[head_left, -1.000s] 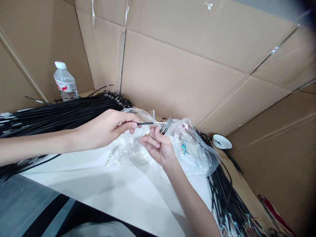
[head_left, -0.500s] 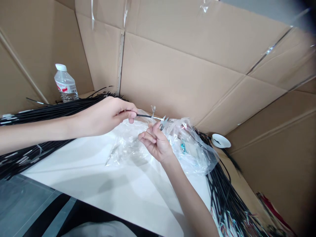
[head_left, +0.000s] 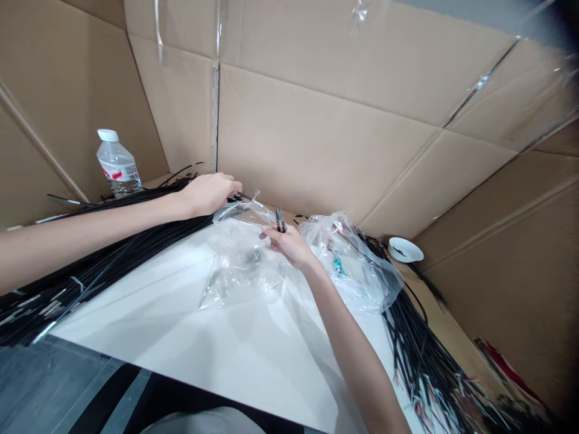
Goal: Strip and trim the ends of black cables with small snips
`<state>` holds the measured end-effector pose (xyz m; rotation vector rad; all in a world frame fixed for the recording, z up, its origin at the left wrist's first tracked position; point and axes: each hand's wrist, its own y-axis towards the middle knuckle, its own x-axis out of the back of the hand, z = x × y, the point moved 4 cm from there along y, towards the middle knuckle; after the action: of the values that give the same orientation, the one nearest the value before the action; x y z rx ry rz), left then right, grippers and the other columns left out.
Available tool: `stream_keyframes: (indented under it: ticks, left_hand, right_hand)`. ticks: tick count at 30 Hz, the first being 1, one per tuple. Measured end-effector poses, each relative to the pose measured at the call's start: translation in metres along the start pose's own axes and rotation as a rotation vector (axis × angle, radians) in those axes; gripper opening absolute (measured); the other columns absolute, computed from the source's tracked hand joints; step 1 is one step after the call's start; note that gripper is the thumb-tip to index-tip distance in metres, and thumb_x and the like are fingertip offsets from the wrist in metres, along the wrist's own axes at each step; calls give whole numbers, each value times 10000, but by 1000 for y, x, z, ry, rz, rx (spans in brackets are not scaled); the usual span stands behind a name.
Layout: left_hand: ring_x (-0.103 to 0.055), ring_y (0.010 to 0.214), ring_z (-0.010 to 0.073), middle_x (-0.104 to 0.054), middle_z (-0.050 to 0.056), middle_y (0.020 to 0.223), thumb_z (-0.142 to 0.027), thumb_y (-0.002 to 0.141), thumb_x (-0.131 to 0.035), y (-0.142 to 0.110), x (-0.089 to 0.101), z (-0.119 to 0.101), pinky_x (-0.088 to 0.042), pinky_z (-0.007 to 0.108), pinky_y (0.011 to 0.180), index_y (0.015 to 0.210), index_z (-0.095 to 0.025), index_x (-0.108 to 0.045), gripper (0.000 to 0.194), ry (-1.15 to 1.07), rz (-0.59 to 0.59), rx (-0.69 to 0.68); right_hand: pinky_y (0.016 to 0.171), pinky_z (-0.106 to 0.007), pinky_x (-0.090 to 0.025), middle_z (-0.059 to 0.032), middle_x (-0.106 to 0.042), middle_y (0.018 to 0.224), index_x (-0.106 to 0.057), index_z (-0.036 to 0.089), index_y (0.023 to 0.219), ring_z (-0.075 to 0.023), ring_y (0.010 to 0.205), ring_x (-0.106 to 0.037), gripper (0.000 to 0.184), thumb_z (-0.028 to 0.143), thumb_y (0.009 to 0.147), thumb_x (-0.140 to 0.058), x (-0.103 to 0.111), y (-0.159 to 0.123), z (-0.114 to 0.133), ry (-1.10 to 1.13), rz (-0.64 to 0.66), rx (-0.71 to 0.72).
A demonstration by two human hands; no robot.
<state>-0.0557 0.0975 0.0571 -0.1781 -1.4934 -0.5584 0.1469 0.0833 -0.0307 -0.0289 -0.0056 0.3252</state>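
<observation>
over black cables [head_left: 149, 240]: left hand [head_left: 210, 194], withdrawn from snips [head_left: 280, 222]

Taped cardboard walls [head_left: 316, 132] rise behind a white tabletop [head_left: 181, 343]; grey floor [head_left: 36, 389] below

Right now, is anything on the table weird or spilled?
I see no spill. The oddest thing is the plastic bottle at the back left: a drink seems out of place beside those black cables. Left of it, one stray cable end also pokes out from the pile.
</observation>
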Motion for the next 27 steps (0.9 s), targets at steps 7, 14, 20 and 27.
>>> stream_keyframes:
  ticks: [7, 14, 20, 27]
  left_hand:
    - [-671, 805, 208, -684, 68, 1013, -59, 895, -467, -17, -15, -30, -333, 279, 573, 1000, -193, -664, 260, 216, 99, -288]
    - [-646, 646, 203, -719, 60, 828, -148, 946, -487, -17, -20, -45, -303, 301, 544, 945, -185, -679, 196, 251, 126, -400]
    - [-659, 682, 231, -698, 88, 778, -340, 1000, -443, -1, -20, -35, -342, 305, 580, 965, -169, -702, 312, 261, 186, -273]
    - [-599, 665, 176, -701, 51, 811, -244, 877, -478, 10, -19, -28, -312, 284, 565, 801, -190, -677, 220, -54, 315, -145]
  right_hand:
    - [791, -331, -530, 125, -280, 486, -593, 190, 679, -72, 486, -318, 424, 566, 728, -783, -13, -48, -7, 145, 109, -126]
    - [682, -322, -562, 82, -291, 518, -349, 235, 578, -91, 508, -281, 491, 543, 860, -606, 8, -47, 18, -207, -219, 89]
    - [426, -197, -348, 69, -265, 548, -357, 225, 649, -81, 468, -233, 257, 299, 885, -423, 0, -44, 25, -127, 58, -300]
    - [393, -187, -141, 17, -384, 552, -478, 179, 668, -74, 467, -219, 224, 260, 871, -428, 8, -24, 7, -93, 202, -571]
